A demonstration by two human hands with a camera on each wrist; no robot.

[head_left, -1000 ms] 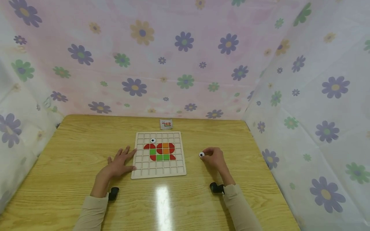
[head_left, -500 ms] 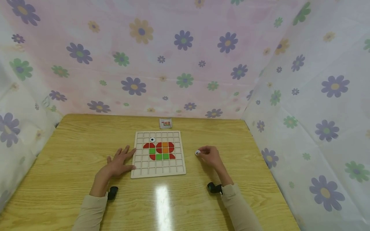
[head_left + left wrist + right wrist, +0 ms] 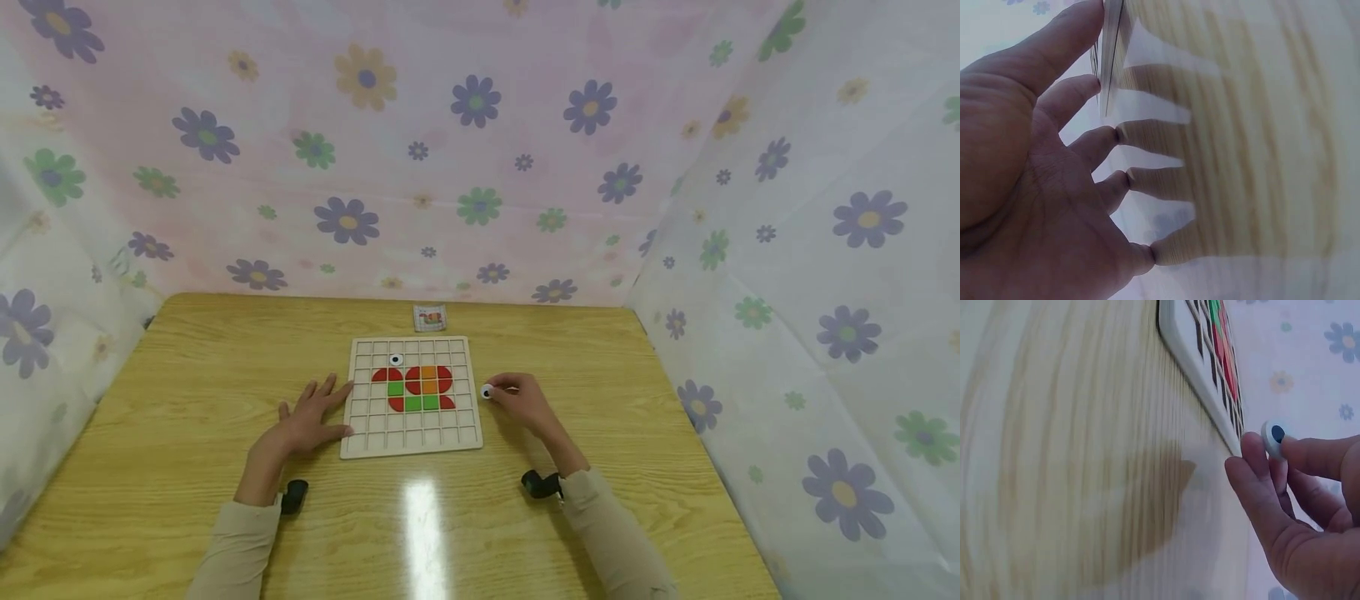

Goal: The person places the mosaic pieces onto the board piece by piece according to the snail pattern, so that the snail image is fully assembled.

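Right hand (image 3: 525, 402) pinches a white eye piece (image 3: 487, 391) between thumb and fingers, just beside the right edge of the board (image 3: 411, 437), above the table (image 3: 187, 400). Left hand (image 3: 307, 421) lies flat with spread fingers, touching the left edge of the board. A second eye (image 3: 395, 359) sits in the board above the red, green and orange tiles (image 3: 420, 392). A small card (image 3: 430, 317) lies near the far edge of the table.

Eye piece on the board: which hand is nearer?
Left. The left hand rests at the board's left edge, near the eye piece; the right hand is off the right edge, pinching another eye.
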